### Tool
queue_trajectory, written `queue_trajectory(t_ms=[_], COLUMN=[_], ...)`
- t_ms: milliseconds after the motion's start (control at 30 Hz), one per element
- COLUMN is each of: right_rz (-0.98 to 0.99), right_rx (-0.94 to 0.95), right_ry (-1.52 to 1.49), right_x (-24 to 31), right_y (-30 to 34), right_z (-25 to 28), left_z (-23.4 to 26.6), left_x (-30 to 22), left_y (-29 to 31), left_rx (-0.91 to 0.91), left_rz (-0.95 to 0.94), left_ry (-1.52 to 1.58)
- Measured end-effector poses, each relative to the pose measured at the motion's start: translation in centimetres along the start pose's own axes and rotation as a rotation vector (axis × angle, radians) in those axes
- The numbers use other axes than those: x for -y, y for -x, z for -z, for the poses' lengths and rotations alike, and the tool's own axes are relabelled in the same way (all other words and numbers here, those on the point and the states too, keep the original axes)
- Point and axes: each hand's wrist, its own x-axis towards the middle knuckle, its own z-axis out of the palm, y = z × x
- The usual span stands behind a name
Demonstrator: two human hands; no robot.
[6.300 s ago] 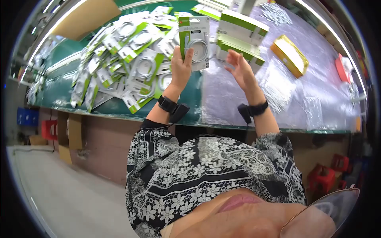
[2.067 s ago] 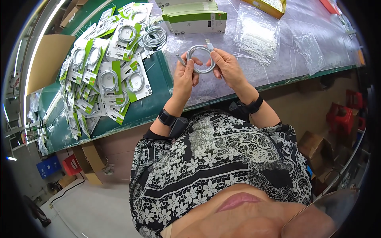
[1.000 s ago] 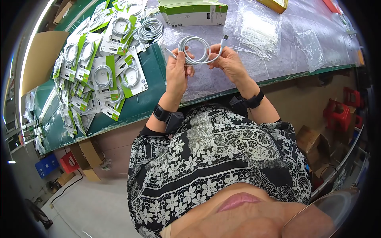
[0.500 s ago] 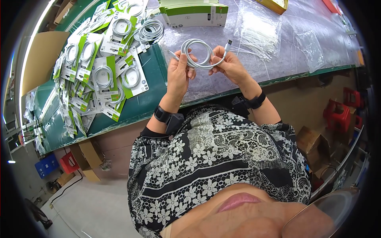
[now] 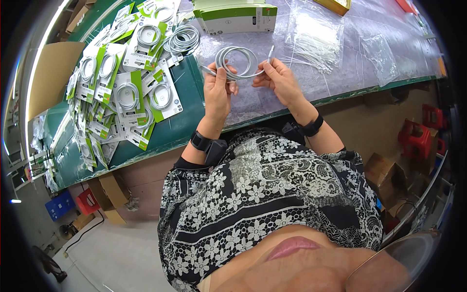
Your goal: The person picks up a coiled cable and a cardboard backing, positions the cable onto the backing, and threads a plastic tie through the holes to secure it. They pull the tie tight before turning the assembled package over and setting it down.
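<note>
A light grey charging cable (image 5: 252, 62), wound into a round coil, is held up between my two hands over the table. My left hand (image 5: 217, 90) pinches the coil at its lower left, and a plug end sticks out beside the thumb. Between thumb and fingers of my right hand (image 5: 279, 80) is the cable's other end, its slim connector pointing up. Left of my hands lies a heap of white and green cards (image 5: 129, 97) with coiled cables on them. Several loose coiled cables (image 5: 182, 40) rest at the heap's right side.
A stack of green and white cards (image 5: 238, 20) stands at the back. To its right lie a clear bag of white cable ties (image 5: 318, 46) and another clear bag (image 5: 380, 61). A yellow box (image 5: 335, 6) sits at the far edge; red stools (image 5: 414, 138) stand below at right.
My right hand has turned the cable end, so its connector now points straight up and shows a narrow side. The coil has shifted slightly left.
</note>
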Motion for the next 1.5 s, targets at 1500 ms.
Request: queue_trajectory(t_ms=[1500], right_rz=[0.231], right_rx=[-0.02], right_ry=[0.322], right_x=[-0.9], right_y=[0.9], right_z=[-1.2], left_z=[0.8], left_x=[0.5], left_y=[0.2], left_rx=[-0.03], left_rz=[0.388], left_ry=[-0.056])
